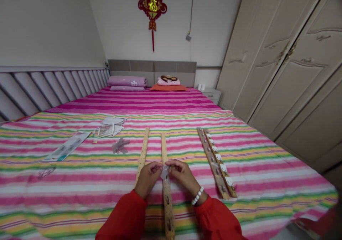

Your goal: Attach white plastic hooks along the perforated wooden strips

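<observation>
Over a narrow wooden strip with small holes, my left hand and my right hand meet with pinched fingers. Between them is a small translucent plastic piece, gripped by both sets of fingertips. Just under the piece, part of the strip is hidden. Small metal fittings sit along the strip's near half. To the left lies a second holed wooden strip with no fittings showing; my left hand covers its near end.
At right lie two more strips: one with metal fittings, one with white hooks. Leftward are scraps of clear plastic, opened packets, a long packaged item and a thin wire-like loop. All rest on a striped bedsheet.
</observation>
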`<action>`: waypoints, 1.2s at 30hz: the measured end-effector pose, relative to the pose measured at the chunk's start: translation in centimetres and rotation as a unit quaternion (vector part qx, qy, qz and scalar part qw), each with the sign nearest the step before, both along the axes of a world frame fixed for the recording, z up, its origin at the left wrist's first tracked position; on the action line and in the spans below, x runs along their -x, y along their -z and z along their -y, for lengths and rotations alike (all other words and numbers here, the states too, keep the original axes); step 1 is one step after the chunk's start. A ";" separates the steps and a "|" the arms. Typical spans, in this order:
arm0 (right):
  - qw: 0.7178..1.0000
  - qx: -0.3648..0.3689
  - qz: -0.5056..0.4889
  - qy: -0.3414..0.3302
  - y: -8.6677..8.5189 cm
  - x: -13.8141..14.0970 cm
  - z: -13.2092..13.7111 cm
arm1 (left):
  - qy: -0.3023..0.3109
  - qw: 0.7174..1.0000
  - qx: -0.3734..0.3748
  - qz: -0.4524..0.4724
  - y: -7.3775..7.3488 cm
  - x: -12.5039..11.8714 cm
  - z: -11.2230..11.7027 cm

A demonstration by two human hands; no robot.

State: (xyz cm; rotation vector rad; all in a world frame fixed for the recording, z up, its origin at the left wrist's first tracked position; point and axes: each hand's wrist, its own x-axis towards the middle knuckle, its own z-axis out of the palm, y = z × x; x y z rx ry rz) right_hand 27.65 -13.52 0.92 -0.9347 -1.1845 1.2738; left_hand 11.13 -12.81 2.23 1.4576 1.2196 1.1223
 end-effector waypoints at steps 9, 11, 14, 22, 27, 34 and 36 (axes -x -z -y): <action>0.999 0.029 -0.019 0.015 -0.5 0.1 0.2 | 0.056 0.991 -0.087 -0.080 -2.2 -0.1 -0.6; 0.998 0.042 -0.036 0.022 -0.4 0.3 0.2 | 0.028 0.996 -0.078 -0.041 -2.4 -0.4 -0.7; 0.988 0.085 -0.115 0.054 -0.3 0.4 0.0 | -0.032 0.997 -0.040 0.050 -2.0 -0.7 -1.0; 0.962 0.157 -0.213 0.071 0.6 1.1 -1.2 | -0.028 0.987 0.066 0.145 1.0 -1.3 -1.9; 0.982 0.124 -0.116 0.087 2.5 1.3 -2.1 | -0.041 0.987 0.080 0.136 2.1 -1.6 -2.9; 0.990 0.101 -0.029 0.097 4.4 1.1 -3.0 | -0.056 0.986 0.112 0.113 3.5 -1.6 -3.3; 0.990 0.098 -0.014 0.099 4.8 1.2 -3.2 | -0.057 0.986 0.117 0.108 3.8 -1.6 -3.1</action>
